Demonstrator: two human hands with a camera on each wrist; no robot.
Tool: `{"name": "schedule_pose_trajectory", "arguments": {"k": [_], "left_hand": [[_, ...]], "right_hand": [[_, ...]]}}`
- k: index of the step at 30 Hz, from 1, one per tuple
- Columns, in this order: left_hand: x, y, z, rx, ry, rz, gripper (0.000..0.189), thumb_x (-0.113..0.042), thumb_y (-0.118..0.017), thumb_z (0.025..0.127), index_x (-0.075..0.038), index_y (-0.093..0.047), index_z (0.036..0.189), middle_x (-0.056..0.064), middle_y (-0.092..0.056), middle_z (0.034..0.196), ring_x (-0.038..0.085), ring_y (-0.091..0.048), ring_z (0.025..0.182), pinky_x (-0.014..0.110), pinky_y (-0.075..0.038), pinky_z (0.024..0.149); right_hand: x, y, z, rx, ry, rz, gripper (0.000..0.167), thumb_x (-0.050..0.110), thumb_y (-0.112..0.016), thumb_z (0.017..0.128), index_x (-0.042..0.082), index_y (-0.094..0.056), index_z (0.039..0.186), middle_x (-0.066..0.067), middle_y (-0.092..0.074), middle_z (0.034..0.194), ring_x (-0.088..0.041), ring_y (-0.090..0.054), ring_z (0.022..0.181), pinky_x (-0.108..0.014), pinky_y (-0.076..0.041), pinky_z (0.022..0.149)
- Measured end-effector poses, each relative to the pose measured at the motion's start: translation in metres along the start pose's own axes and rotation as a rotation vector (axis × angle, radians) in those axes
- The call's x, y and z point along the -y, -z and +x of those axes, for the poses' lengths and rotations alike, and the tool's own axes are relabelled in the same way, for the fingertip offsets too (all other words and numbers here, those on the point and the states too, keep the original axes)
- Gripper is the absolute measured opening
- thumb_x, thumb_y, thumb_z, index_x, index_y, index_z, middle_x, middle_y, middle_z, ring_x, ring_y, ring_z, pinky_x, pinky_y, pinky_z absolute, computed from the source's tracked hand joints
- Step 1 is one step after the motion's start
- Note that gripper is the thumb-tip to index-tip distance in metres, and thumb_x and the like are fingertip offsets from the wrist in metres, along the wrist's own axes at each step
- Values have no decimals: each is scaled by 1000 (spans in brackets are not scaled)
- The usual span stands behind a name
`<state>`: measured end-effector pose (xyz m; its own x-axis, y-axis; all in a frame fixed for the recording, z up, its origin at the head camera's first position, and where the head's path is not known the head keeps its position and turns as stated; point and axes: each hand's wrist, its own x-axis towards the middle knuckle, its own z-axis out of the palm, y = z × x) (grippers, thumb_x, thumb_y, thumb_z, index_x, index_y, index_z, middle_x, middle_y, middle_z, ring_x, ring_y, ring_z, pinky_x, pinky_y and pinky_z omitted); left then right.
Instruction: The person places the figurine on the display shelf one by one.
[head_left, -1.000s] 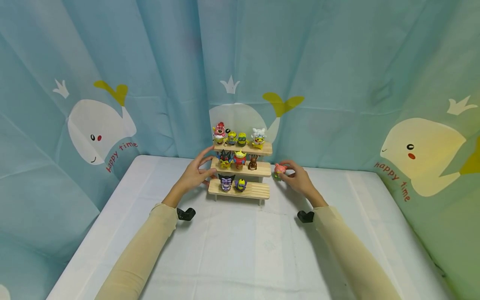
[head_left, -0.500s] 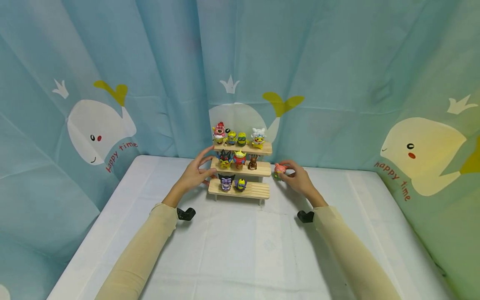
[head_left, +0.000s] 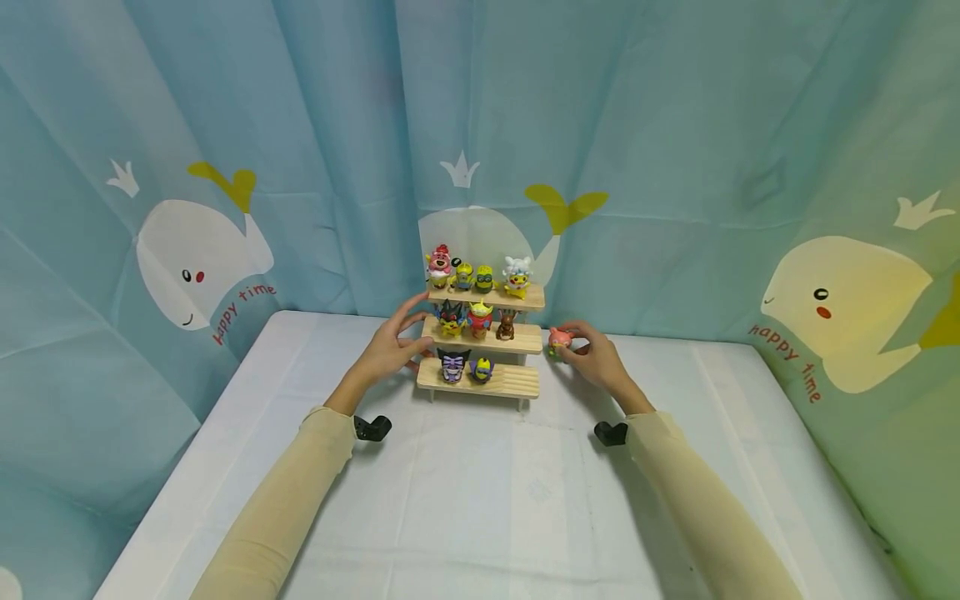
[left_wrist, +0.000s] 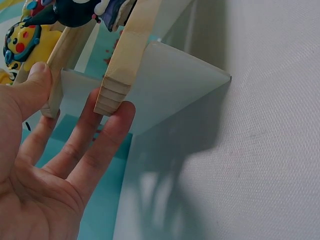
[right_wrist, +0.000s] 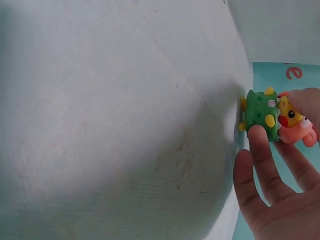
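A three-tier wooden display shelf point(head_left: 517, 382) with small toy figures stands at the table's far side in the head view. My left hand point(head_left: 386, 348) holds its left end. In the left wrist view the thumb point(left_wrist: 37, 82) lies on the middle plank point(left_wrist: 62, 57), and fingertips touch the ends of the planks. Right of the shelf, my right hand point(head_left: 596, 357) holds a toy figure point(head_left: 558, 337) with a pink hood. The right wrist view shows its green body point(right_wrist: 260, 110) and yellow face, with the thumb at the head and fingers along the side.
Several figures line the top tier, among them one with a white hood point(head_left: 517, 275). Below are a brown figure point(head_left: 506, 325) and a purple-and-black one point(head_left: 452, 367). A white cloth covers the table point(head_left: 480, 500). Blue curtains point(head_left: 675, 150) hang behind it.
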<state>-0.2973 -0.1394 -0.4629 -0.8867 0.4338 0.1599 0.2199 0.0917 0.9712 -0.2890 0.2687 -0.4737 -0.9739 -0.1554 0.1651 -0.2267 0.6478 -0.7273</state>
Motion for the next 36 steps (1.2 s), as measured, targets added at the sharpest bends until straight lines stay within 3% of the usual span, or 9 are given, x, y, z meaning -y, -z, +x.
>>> {"name": "schedule_pose_trajectory", "arguments": {"k": [8, 16, 23, 28, 36], "left_hand": [[1, -2, -2, -9, -3, 20, 79, -15, -67, 101, -43, -26, 162, 19, -29, 165, 47, -71, 100, 64, -60, 68], [5, 0, -1, -5, -26, 46, 78, -17, -67, 102, -44, -26, 162, 22, -31, 164, 41, -73, 96, 55, -63, 66], [-24, -4, -10, 19, 8, 11, 78, -9, -65, 102, -28, -22, 165, 27, -27, 164, 45, -72, 97, 71, -55, 74], [-24, -2, -10, 18, 3, 13, 78, -9, -65, 103, -29, -22, 165, 27, -27, 164, 42, -73, 96, 70, -56, 73], [-22, -2, -8, 26, -17, 6, 78, -9, -64, 103, -28, -22, 166, 28, -25, 164, 47, -71, 96, 71, -55, 72]], "right_hand": [[1, -1, -2, 6, 10, -16, 43, 12, -73, 97, 9, -60, 138, -23, -64, 130, -35, -72, 90, -35, -57, 72], [4, 6, -9, 16, 24, -28, 40, 15, -73, 98, 11, -62, 136, -21, -64, 132, -36, -71, 93, -40, -59, 74], [11, 17, -16, 30, 23, 8, 41, 19, -74, 98, 15, -62, 136, -19, -62, 135, -37, -69, 97, -48, -59, 81], [17, 25, -22, 29, 37, 24, 41, 18, -75, 97, 15, -63, 136, -18, -62, 135, -35, -70, 96, -44, -59, 81], [24, 36, -37, 22, 68, 32, 41, 17, -76, 96, 15, -64, 135, -15, -64, 132, -29, -71, 92, -31, -59, 74]]}}
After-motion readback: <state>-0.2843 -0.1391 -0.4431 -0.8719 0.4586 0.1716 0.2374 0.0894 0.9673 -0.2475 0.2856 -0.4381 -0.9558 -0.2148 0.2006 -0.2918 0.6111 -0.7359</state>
